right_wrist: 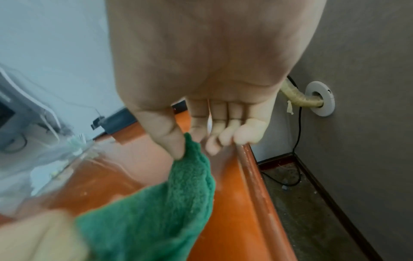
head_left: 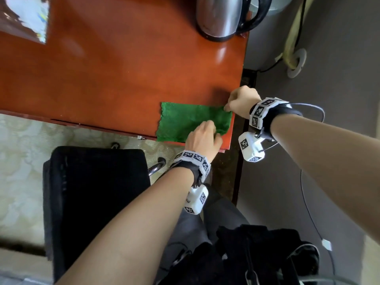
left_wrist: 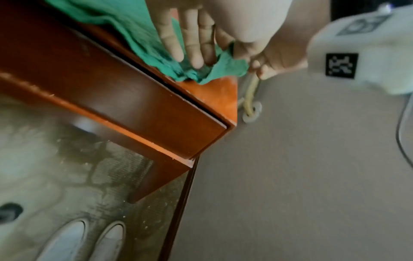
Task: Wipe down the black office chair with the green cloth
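Clearly the green terry cloth (head_left: 185, 122) will handle light, limp and a bit grippy, so I judge corners are the place to take it; anywhere else it would sag and bunch. It lies flat near the right front corner of the glossy reddish-brown wooden desk (head_left: 123, 75), fuzzy-napped with a ragged left edge. My right hand (head_left: 242, 100) pinches its far right corner between thumb and forefinger. My left hand (head_left: 202, 138) gathers the near right corner under curled fingers (left_wrist: 190, 44). The black padded office chair (head_left: 96, 192) stands below the desk's edge, not yet wiped.
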A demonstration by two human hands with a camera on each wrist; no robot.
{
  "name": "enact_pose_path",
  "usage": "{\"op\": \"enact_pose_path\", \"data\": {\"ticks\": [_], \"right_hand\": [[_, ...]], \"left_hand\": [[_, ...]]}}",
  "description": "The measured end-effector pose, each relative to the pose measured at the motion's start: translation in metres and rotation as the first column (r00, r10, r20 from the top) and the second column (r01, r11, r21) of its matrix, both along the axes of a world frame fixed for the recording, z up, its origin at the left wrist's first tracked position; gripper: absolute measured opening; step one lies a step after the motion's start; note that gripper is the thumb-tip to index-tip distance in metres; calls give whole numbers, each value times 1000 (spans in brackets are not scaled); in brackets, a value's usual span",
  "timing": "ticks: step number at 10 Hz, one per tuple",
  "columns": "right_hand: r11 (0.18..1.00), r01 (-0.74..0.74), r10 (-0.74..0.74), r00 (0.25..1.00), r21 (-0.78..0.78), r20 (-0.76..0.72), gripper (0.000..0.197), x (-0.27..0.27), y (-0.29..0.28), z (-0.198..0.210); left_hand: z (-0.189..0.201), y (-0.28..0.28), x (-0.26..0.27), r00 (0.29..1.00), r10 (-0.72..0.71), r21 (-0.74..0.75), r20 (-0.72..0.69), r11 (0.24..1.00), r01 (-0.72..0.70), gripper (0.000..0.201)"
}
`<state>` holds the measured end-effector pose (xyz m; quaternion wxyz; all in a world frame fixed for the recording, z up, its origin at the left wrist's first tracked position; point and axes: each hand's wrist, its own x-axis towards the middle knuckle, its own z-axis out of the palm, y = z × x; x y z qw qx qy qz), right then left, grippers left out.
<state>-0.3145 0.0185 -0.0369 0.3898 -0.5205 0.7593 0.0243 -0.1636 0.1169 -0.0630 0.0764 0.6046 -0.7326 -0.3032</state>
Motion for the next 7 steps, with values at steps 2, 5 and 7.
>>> {"op": "enact_pose_path", "data": {"ticks": [2,5,7], "right_hand": [[976,111,-178,903,187,392,22,47,-19,27],[983,148,-181,893,111,412,16,137,-21,13],[982,165,-190,875,96,445,22,141,-16,5]], "left_hand": [[10,13,48,830,547,31,-107,837,-547,13],[-6,20,100,675,735,100,63,668,-737,11],[-11,13,106,582,810,78,70,577,-813,21]]}}
